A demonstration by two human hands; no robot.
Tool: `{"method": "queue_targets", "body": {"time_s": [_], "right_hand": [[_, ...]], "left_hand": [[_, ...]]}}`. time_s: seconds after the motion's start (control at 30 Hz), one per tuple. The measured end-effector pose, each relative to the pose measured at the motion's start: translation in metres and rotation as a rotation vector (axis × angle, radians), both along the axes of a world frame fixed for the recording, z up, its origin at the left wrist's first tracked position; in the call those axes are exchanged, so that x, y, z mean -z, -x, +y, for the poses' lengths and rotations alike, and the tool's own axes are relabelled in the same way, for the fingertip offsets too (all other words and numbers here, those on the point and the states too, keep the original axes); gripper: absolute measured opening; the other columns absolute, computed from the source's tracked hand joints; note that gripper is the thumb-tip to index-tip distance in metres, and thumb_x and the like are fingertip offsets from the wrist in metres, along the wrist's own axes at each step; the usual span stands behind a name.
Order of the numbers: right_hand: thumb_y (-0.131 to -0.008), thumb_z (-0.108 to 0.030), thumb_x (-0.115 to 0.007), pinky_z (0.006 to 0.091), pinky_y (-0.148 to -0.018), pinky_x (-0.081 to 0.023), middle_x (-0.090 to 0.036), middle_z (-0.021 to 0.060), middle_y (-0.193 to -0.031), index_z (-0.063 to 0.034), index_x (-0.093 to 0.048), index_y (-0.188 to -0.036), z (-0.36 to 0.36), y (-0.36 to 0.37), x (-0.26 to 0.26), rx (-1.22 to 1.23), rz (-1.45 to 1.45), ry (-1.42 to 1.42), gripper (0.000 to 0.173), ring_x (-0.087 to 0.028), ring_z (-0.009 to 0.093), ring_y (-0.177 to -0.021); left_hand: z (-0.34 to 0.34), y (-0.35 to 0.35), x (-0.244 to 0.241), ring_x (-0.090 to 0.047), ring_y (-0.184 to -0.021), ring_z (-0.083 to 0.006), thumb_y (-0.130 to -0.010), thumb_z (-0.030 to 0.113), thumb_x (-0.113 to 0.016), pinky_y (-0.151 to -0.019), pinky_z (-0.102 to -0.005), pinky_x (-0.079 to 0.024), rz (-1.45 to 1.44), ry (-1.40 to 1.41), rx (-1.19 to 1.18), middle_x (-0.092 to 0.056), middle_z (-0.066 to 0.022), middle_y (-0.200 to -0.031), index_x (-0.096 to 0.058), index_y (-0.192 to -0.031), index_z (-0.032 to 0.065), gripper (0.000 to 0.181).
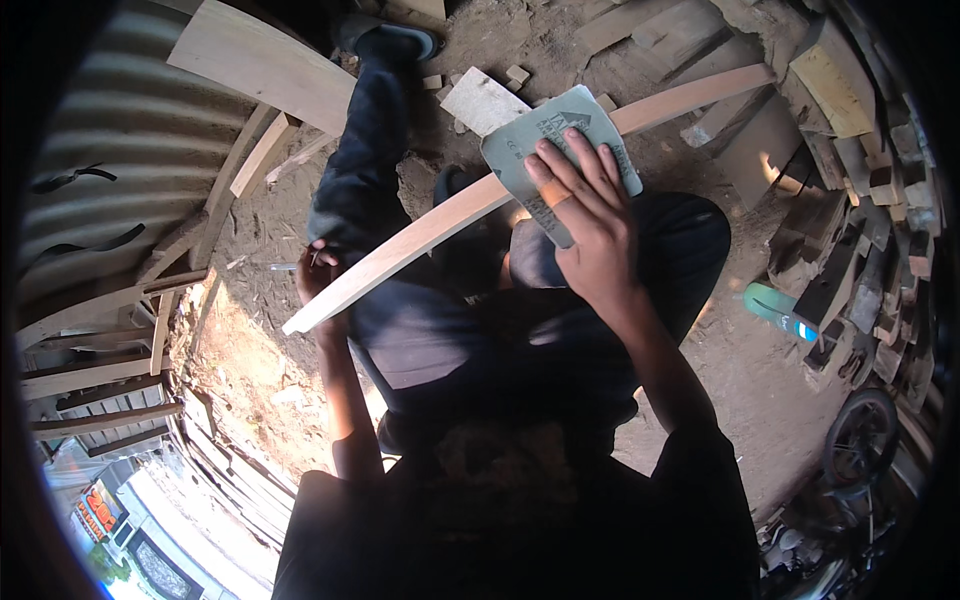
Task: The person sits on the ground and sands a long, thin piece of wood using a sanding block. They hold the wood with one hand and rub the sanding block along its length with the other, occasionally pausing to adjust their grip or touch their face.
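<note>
A folded sheet of sandpaper (517,154), its printed backing upward, lies over a long curved wooden strip (420,245). My right hand (589,187) is on the sandpaper, fingers spread along its upper face and the thumb at its lower edge. A band of tape or plaster wraps one finger. The strip slants across my legs, its pale squared end at the lower left. Beside that end, partly behind the strip, is my left hand (317,266) with curled fingers near my knee. Something thin and pale shows at its fingers, too small to name.
A wide board (262,64) leans by my outstretched leg, near corrugated metal sheeting (150,127). Small wood offcuts (517,75) lie on the dirt floor ahead. Stacked timber scraps (862,225), a green bottle (772,307) and a wheel (861,439) are at the right.
</note>
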State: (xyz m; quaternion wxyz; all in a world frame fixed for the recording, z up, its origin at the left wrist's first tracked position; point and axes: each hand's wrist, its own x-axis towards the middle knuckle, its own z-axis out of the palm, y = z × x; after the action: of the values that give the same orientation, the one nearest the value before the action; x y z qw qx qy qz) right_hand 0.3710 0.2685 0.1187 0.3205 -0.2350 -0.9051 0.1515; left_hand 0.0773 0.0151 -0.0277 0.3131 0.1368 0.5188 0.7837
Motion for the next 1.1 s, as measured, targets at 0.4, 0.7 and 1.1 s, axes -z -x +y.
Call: {"method": "queue_targets", "body": {"time_s": [0.4,0.7,1.1], "right_hand": [[-0.067,0.008,-0.059,0.0597,-0.119,-0.025,-0.058,0.0113,-0.143,-0.0045,-0.065,-0.131,-0.019,0.008,-0.007,-0.016,-0.054,0.106,0.066,-0.044,0.036,-0.142],[-0.077,0.007,-0.042,0.0551,-0.123,-0.019,-0.062,0.0101,-0.140,-0.0050,-0.066,-0.131,0.073,-0.038,0.011,0.430,0.082,-0.042,0.060,-0.042,0.033,-0.145],[-0.074,0.009,-0.045,0.0581,-0.122,-0.017,-0.060,0.0107,-0.142,-0.0061,-0.062,-0.136,0.072,-0.037,0.007,0.335,0.013,-0.029,0.066,-0.040,0.033,-0.146]], "left_hand": [[-0.017,0.018,-0.154,-0.065,-0.107,-0.0296,-0.105,0.013,-0.045,-0.089,-0.0447,-0.059,0.447,0.471,-0.542,-0.051,-0.0224,-0.144,-0.045,-0.144,0.0013,0.041],[0.045,-0.114,-0.291,-0.058,-0.106,-0.0334,-0.106,0.045,-0.035,-0.096,-0.0558,-0.046,0.115,-0.691,0.508,-0.058,-0.0163,-0.121,-0.059,-0.121,0.0024,0.051],[0.093,-0.183,-0.308,-0.059,-0.097,-0.0316,-0.104,0.041,-0.039,-0.089,-0.0513,-0.048,-0.119,-0.921,0.523,-0.057,-0.0150,-0.109,-0.062,-0.105,0.0060,0.041]]}}
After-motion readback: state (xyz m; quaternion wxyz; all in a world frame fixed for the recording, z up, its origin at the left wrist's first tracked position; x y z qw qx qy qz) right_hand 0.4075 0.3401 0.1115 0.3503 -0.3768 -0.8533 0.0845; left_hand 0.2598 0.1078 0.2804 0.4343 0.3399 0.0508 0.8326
